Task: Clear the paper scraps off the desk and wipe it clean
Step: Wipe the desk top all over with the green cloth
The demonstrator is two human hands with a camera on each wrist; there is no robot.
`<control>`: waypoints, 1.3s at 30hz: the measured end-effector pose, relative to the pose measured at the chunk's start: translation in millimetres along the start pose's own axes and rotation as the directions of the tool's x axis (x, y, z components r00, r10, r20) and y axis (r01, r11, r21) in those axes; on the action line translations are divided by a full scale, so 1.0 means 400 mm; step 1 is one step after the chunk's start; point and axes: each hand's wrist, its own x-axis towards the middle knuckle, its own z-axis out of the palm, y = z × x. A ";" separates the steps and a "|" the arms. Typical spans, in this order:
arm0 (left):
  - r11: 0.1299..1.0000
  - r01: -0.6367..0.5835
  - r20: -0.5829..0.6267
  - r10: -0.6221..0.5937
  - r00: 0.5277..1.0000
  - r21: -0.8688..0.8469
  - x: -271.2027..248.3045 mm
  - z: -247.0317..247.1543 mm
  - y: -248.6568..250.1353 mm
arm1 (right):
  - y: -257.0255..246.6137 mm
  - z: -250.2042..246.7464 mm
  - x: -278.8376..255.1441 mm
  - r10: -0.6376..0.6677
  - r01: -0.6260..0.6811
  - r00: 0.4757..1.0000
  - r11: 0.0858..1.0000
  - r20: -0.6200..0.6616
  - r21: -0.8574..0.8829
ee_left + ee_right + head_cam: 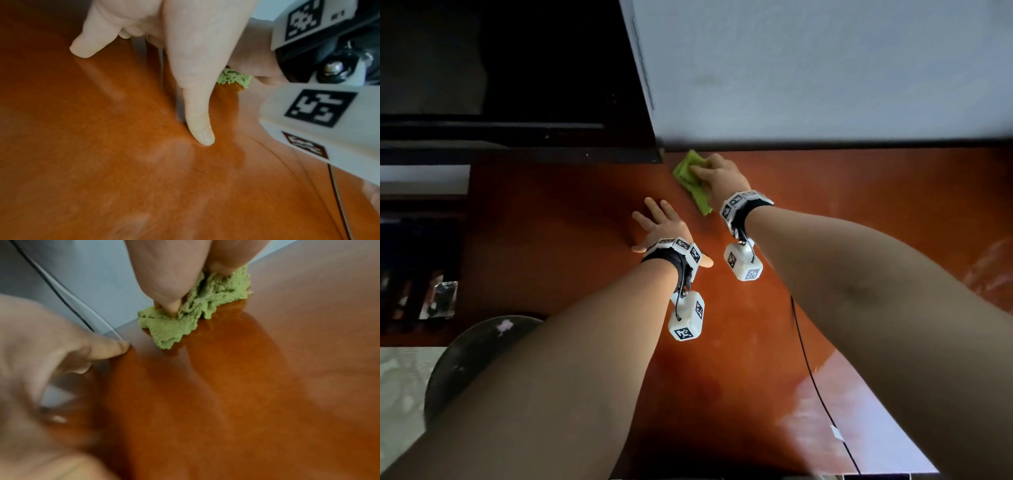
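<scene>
A crumpled green cloth (688, 174) lies on the glossy orange-brown desk (756, 325) near its back edge, by the wall. My right hand (717, 173) is on top of it, and in the right wrist view the fingertips (170, 305) dig into the bunched cloth (185, 321) and grip it. My left hand (659, 226) lies flat on the desk just left of and nearer than the cloth, fingers spread, holding nothing. Its thumb (197, 113) presses on the wood, with a corner of the cloth (234, 78) showing behind it.
A dark cabinet (517, 85) stands at the back left, a pale grey wall (825, 68) behind the desk. A thin black cable (815, 377) runs across the right half of the desk, with a small white piece (837, 433) beside it. A round dark container (476, 353) sits low at the left.
</scene>
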 end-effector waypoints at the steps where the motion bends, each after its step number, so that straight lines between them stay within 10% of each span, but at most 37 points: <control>1: 1.000 0.007 -0.018 -0.007 1.000 0.029 0.006 0.003 0.000 | 0.030 -0.012 -0.003 0.089 -0.089 0.996 0.996 -0.012 0.023; 9: 0.997 0.009 -0.056 -0.005 0.998 0.074 0.025 0.020 0.001 | 0.299 -0.104 -0.204 0.649 -0.624 0.710 0.760 -0.273 0.182; 19: 0.997 -0.006 -0.040 0.003 0.999 -0.074 -0.020 -0.007 -0.009 | 0.040 0.000 -0.271 0.261 -0.257 0.965 0.961 -0.032 0.098; 23: 0.994 -0.064 -0.049 0.060 0.997 -0.086 -0.099 -0.037 0.010 | 0.075 0.004 -0.290 0.146 -0.148 0.989 0.987 0.038 0.065; 27: 0.982 -0.175 -0.079 0.169 0.982 -0.071 -0.143 -0.046 0.084 | 0.209 -0.035 -0.371 0.333 -0.308 0.935 0.932 -0.121 0.190; 34: 0.984 -0.123 -0.029 0.120 0.992 -0.128 -0.199 -0.018 0.242 | 0.463 -0.125 -0.541 0.706 -0.685 0.678 0.708 -0.204 0.173; 39: 0.985 -0.113 -0.035 0.109 0.993 -0.128 -0.183 -0.002 0.257 | 0.465 -0.160 -0.476 0.729 -0.720 0.672 0.684 -0.131 0.114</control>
